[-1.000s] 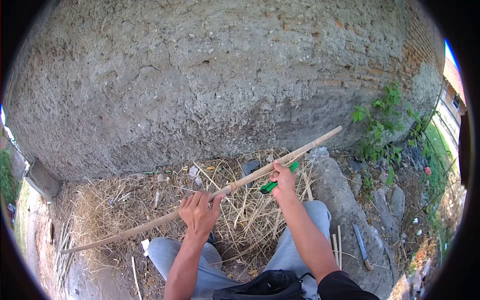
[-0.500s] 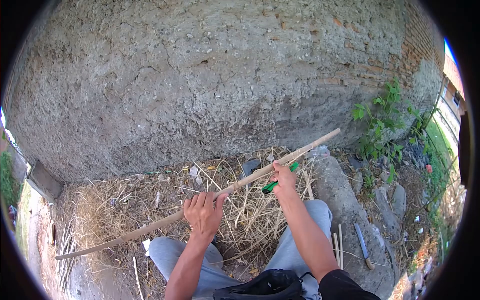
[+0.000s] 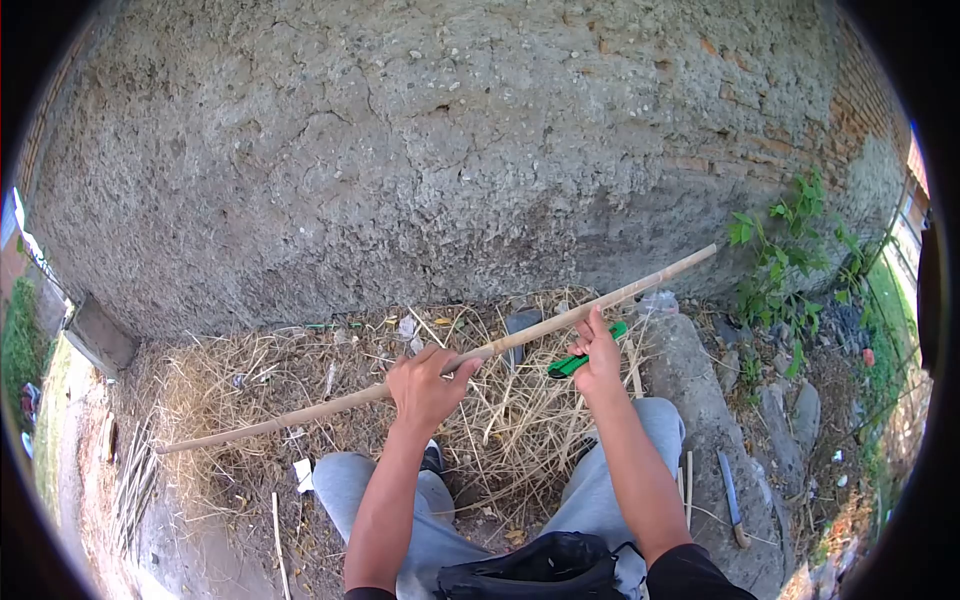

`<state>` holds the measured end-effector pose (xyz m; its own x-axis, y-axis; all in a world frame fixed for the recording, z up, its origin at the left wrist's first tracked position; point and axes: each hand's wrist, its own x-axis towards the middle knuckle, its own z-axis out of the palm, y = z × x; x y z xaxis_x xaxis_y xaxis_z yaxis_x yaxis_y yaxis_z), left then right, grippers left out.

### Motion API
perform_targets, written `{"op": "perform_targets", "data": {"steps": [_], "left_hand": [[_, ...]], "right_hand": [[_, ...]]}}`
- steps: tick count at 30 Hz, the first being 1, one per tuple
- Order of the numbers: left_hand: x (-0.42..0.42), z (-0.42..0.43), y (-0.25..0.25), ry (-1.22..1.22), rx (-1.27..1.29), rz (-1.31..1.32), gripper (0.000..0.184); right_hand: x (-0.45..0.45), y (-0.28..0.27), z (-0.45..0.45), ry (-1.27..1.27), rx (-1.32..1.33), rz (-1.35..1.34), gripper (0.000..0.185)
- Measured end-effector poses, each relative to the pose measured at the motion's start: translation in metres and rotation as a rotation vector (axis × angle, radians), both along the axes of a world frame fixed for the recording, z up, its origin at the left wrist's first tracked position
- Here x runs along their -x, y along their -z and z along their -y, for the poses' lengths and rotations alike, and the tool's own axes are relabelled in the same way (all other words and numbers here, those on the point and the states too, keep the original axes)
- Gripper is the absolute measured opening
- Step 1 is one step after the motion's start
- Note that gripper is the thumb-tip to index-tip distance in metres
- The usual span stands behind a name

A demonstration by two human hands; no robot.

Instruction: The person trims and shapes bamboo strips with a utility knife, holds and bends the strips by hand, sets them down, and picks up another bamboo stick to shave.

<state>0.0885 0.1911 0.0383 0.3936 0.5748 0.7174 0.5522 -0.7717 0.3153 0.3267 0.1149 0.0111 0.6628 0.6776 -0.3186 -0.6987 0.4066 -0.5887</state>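
Observation:
A long, slightly bowed bamboo strip (image 3: pixel 545 328) slants across in front of me, its right end higher than its left. My left hand (image 3: pixel 425 383) is closed round it left of the middle, knuckles up. My right hand (image 3: pixel 598 350) is closed on a green tool with black parts (image 3: pixel 572 365), with the thumb resting up against the strip. The tool's working part is hidden by the fingers and the strip, so its kind cannot be told. Both hands are above the ground, between and beyond my knees.
A rough, crumbling wall (image 3: pixel 430 180) rises ahead. Straw and shavings (image 3: pixel 500 435) cover the ground by my feet. At right, a knife (image 3: pixel 732 498) lies on a stone slab (image 3: pixel 690 400), near a green plant (image 3: pixel 785 245). Thin sticks (image 3: pixel 132 490) lie at far left.
The strip's left end has risen, so the strip slants less. My left hand has come up a little with it. The view has shifted slightly; my right hand still holds the green tool.

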Motion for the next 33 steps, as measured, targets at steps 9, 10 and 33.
{"op": "perform_targets", "data": {"steps": [9, 10, 33], "left_hand": [[0.005, -0.002, -0.004, -0.002, -0.007, -0.018, 0.025], [0.006, -0.002, -0.004, 0.0, -0.008, -0.018, 0.025], [0.019, 0.003, -0.015, 0.043, -0.165, -0.132, 0.026]], "right_hand": [[-0.001, 0.001, 0.001, 0.12, 0.07, 0.092, 0.018], [-0.001, 0.0, 0.001, 0.09, 0.073, 0.129, 0.017], [-0.018, -0.006, 0.011, -0.026, 0.171, 0.388, 0.021]]}}
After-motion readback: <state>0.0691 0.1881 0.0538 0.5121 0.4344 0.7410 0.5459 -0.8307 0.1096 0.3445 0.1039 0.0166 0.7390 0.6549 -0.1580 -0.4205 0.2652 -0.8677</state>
